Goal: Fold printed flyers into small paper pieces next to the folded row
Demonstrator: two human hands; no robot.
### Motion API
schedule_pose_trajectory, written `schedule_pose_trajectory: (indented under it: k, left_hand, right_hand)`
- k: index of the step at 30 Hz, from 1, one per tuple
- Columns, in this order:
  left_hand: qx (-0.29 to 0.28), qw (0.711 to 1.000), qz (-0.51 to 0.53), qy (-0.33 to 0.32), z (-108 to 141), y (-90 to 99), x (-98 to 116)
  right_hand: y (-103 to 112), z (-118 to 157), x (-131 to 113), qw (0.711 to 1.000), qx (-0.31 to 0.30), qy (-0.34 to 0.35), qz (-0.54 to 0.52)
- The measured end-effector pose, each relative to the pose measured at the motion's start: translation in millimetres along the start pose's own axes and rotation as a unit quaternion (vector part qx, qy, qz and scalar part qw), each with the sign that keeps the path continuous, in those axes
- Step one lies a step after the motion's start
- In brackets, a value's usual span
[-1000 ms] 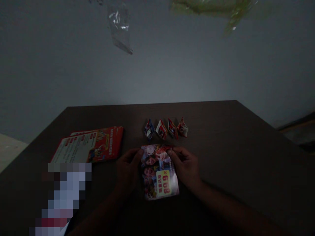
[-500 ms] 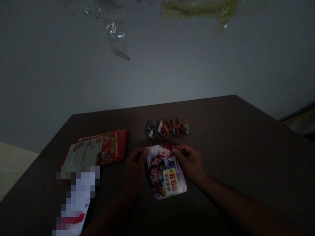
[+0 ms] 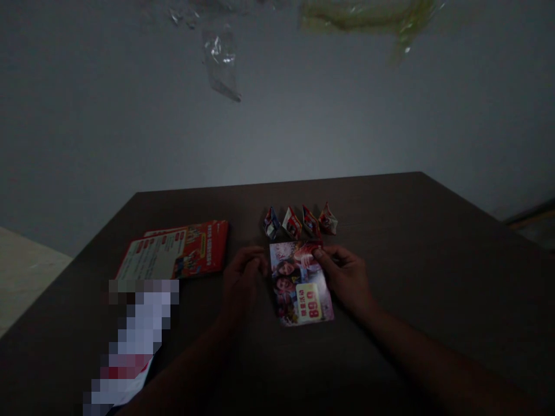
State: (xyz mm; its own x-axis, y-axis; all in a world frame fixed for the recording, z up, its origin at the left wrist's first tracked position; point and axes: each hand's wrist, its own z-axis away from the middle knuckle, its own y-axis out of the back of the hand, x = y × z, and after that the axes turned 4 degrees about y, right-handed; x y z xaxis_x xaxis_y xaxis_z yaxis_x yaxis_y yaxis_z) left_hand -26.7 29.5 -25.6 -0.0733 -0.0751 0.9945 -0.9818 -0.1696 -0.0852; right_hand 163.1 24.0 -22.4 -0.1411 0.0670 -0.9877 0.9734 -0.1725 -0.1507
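Observation:
A printed sheet with pictured people and a yellow label is in front of me, over the table. My right hand pinches its upper right edge between thumb and fingers. Just off the sheet's left edge is my left hand, its fingers curled together; whether anything is between them is too dark to tell. Beyond the sheet stand several small folded paper pieces in a row, among them a blue one at the left end and a red and white one at the right end.
A stack of red printed leaflets lies on the dark table at the left. Nearer me is a white, partly pixelated item. A wall with clear plastic rises behind the table.
My left hand has come off the sheet's left edge. The sheet, still in my right hand, now lies a little farther up and right in view, which has also shifted slightly.

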Motion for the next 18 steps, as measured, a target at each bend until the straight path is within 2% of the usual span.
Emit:
schedule_pose_trajectory:
  k: [2, 4, 7, 9, 11, 13, 15, 18]
  left_hand:
    - [0.005, 0.996, -0.067, -0.067, 0, 3.2, -1]
    - [0.001, 0.97, -0.172, -0.17, 1, 7.2, 0]
    - [-0.047, 0.879, -0.328, -0.344, 2, 11.9, 3]
    - [-0.082, 0.818, -0.392, -0.412, 3, 12.7, 5]
    - [-0.103, 0.778, -0.421, -0.455, 4, 11.6, 6]
    - [-0.118, 0.754, -0.428, -0.485, 3, 9.6, 7]
    - [-0.126, 0.744, -0.43, -0.496, 3, 8.2, 6]
    - [-0.153, 0.75, -0.439, -0.47, 1, 8.3, 6]
  right_hand:
    - [4, -2, -2, 1.0, 0.0, -0.014, -0.009]
    - [7, -4, -3, 0.999, -0.004, -0.037, -0.024]
    - [10, -7, -3, 0.994, -0.019, -0.084, -0.064]
    - [11, -8, -3, 0.989, -0.031, -0.115, -0.09]
    - [11, -7, -3, 0.983, -0.045, -0.15, -0.101]
    - [10, -6, -4, 0.976, -0.058, -0.183, -0.107]
    - [8, -5, -6, 0.97, -0.07, -0.208, -0.108]
    - [7, -3, -10, 0.965, -0.079, -0.231, -0.101]
